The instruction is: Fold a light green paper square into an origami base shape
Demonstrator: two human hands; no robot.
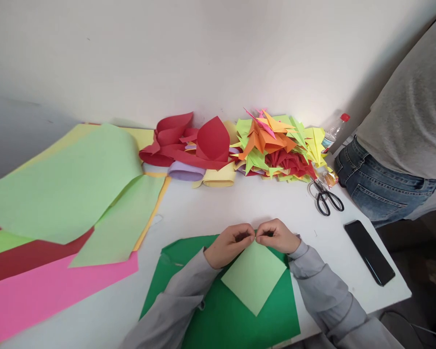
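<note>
A light green paper square [255, 278] is turned cornerwise over a dark green sheet [236, 320] at the table's front. At its far corner, my left hand [230, 245] pinches the paper between thumb and fingers. Right beside it, my right hand [276, 236] pinches the same corner, the fingertips of both hands almost touching. The corner itself is hidden by my fingers. The square's near corner points toward me.
Large coloured paper sheets [69, 184] spread over the left side. Paper rolls [212, 140] and a pile of folded paper shapes [272, 145] line the wall. Scissors [325, 198], a phone [369, 252] and a bottle [334, 133] are at right, where a person [407, 111] stands close.
</note>
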